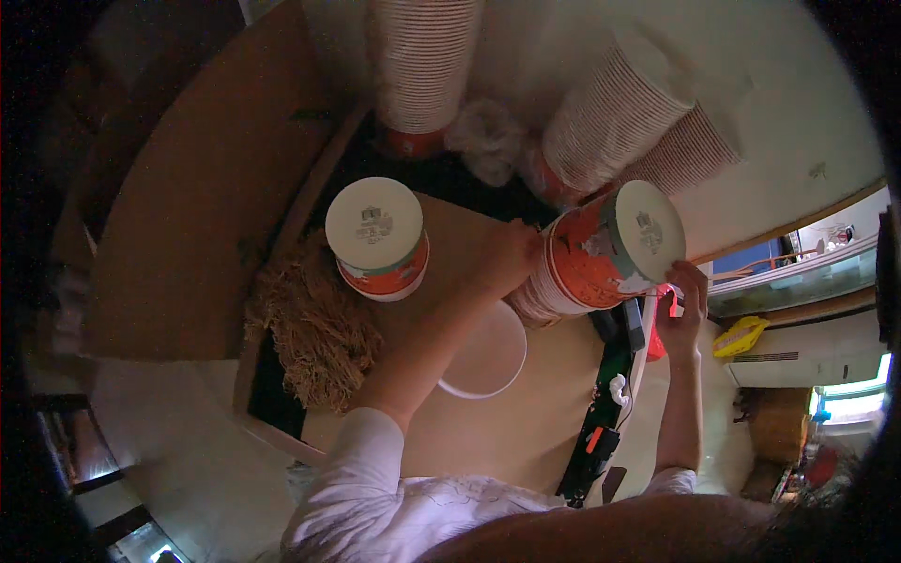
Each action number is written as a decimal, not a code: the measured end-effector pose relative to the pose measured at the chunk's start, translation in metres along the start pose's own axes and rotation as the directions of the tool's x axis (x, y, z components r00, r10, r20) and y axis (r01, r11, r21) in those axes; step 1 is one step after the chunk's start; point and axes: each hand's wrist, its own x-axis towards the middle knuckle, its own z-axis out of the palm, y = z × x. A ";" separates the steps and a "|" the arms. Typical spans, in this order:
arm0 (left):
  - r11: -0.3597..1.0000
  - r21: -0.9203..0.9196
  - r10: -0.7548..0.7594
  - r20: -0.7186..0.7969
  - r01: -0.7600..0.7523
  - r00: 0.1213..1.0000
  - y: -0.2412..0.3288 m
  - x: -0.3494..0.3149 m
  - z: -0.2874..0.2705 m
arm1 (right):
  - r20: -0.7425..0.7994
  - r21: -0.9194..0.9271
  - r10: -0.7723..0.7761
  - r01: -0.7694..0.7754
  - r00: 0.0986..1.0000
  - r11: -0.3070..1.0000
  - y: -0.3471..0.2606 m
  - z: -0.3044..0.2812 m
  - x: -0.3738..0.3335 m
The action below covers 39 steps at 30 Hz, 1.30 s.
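A tilted stack of nested orange-and-white paper buckets (587, 258) is between my hands, its round white base facing up and right. My left hand (518, 255) grips the stack's left side, with most of its fingers hidden behind it. At the base's lower right edge, my right hand (685, 296) has its curled fingers on the rim. An upside-down paper bucket or short stack (375, 225) stands to the left. Below my left forearm lies a white bucket (493, 357), its round opening showing and partly covered by the arm.
Tall stacks of paper buckets (427, 66) and wrapped bucket stacks (615, 117) line the back wall. Brown stringy fibre (314, 328) lies at the left of the cardboard-covered table (450, 450). A small black-and-orange device (601, 441) and a crumpled white scrap (618, 389) sit along the right edge.
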 end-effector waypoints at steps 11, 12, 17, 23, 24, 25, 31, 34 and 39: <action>0.965 -0.220 -0.165 -0.073 0.146 0.984 -0.001 0.022 0.007 | 0.064 -0.047 -0.071 0.074 0.995 0.996 -0.006 -0.005 0.006; 0.965 -0.218 -0.165 -0.075 0.146 0.983 -0.008 0.023 0.008 | 0.076 -0.044 -0.048 0.052 0.996 0.998 -0.007 -0.004 0.006; 0.925 -0.298 -0.220 0.084 0.235 0.972 -0.033 0.023 0.009 | 0.073 -0.043 -0.058 0.061 0.996 0.997 -0.007 -0.004 0.006; 0.917 -0.339 -0.192 0.083 0.209 0.978 -0.036 0.020 0.012 | 0.108 -0.019 -0.053 0.055 0.993 0.998 -0.003 -0.008 0.006; 0.918 -0.340 -0.190 0.080 0.206 0.979 -0.038 0.020 0.015 | 0.134 -0.018 -0.037 0.039 0.990 0.999 -0.004 -0.011 0.006; 0.914 -0.353 -0.186 0.072 0.200 0.980 -0.041 0.019 0.017 | 0.136 -0.014 -0.039 0.041 0.990 0.999 -0.007 -0.010 0.009; 0.877 -0.426 -0.207 0.081 0.222 0.975 -0.039 0.020 0.018 | 0.358 -0.149 0.070 -0.017 0.931 0.989 -0.067 -0.051 0.060; 0.834 -0.507 -0.210 0.072 0.217 0.975 -0.052 0.020 0.025 | 0.301 0.039 -0.075 0.067 0.951 0.997 -0.095 -0.026 0.096; 0.844 -0.463 -0.261 0.088 0.271 0.961 -0.034 0.019 0.011 | 0.766 -0.375 0.040 0.395 0.642 0.839 -0.108 0.112 0.128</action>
